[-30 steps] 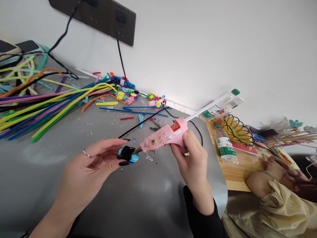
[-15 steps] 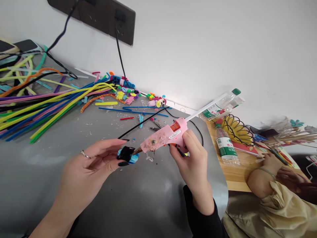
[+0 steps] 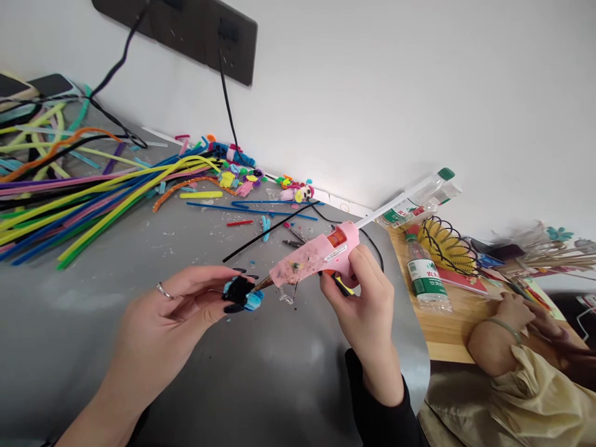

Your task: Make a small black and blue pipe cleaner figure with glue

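Observation:
Between the thumb and fingers of my left hand (image 3: pixel 174 323) is a small black and blue fuzzy pipe-cleaner piece (image 3: pixel 239 292). My right hand (image 3: pixel 365 304) is wrapped round the handle of a pink glue gun (image 3: pixel 310 257), which has a long pale glue stick (image 3: pixel 386 208) coming out of its back end. The gun's dark metal nozzle points left and meets the right side of the fuzzy piece. Whether glue is flowing out cannot be made out. Some clear strands of glue (image 3: pixel 286 297) hang below the front of the gun.
A large bundle of coloured pipe cleaners (image 3: pixel 121 186) lies on the grey table (image 3: pixel 279 379) at left. Small fuzzy figures (image 3: pixel 298 192) line the wall. At right are a water bottle (image 3: pixel 426 276), a yellow basket (image 3: pixel 442 242) and another person's arm (image 3: pixel 496 341). A power strip (image 3: pixel 186 31) is on the wall.
The glue gun has shifted slightly to the right, along with my right hand. My left hand and the fuzzy piece have moved a little the same way; the nozzle stays at the piece.

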Available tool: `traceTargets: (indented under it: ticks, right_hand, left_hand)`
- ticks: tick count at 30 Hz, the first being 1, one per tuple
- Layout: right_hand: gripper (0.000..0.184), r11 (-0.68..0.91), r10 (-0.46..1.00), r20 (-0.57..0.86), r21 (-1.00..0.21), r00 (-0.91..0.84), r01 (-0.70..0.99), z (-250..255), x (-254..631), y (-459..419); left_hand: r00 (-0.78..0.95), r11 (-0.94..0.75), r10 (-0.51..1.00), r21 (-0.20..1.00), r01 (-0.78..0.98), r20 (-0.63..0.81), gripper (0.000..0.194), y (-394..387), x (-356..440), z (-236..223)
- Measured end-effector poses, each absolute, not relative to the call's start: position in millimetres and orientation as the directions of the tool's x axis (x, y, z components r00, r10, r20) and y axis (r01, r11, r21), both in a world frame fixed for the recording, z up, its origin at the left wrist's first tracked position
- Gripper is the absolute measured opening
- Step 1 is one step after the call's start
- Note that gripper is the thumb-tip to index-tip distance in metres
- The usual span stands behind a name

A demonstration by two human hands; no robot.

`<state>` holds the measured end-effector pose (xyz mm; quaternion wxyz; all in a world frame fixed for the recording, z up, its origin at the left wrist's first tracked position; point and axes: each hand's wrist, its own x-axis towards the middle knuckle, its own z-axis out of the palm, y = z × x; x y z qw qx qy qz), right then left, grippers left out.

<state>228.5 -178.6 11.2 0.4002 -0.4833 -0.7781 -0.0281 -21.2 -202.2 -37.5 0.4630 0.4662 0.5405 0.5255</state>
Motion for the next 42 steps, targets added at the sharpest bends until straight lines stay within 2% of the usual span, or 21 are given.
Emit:
traceTargets:
  ticks: [8,15,19,30,36,42]
  right_hand:
    - [0.036,0.566,0.711,0.666,-0.351,-0.226,0.746,8.4,227.3,-180.8]
    - [0.031,0.549,0.711,0.671,-0.34,-0.213,0.763,9.1,231.9,-180.0]
    - [0.036,0.554,0.719,0.662,-0.366,-0.209,0.748,10.2,230.2,-182.1]
    - [0.036,0.482,0.81,0.574,-0.537,-0.118,0.693,5.9,225.0,-183.2]
    - [0.036,0.455,0.835,0.545,-0.603,-0.077,0.655,1.3,223.7,-183.3]
    - [0.031,0.438,0.858,0.508,-0.652,-0.072,0.619,-4.6,220.6,-182.6]
  left_hand:
    - [-0.132,0.009,0.991,1.0,0.02,-0.006,0.017,-202.4,-20.7,-37.1]
    - [-0.127,0.019,0.992,0.999,0.035,-0.015,0.018,-202.7,-21.5,-35.5]
    - [-0.112,0.022,0.994,0.999,0.027,-0.019,0.019,-202.3,-22.2,-36.7]
    - [-0.092,-0.024,0.996,0.997,-0.077,0.017,0.018,-202.0,-25.2,-49.8]
    - [-0.065,-0.147,0.988,0.98,-0.135,0.139,0.022,-199.0,-19.9,-41.6]
    - [-0.038,-0.133,0.991,0.976,-0.175,0.128,0.023,-198.7,-19.5,-42.9]
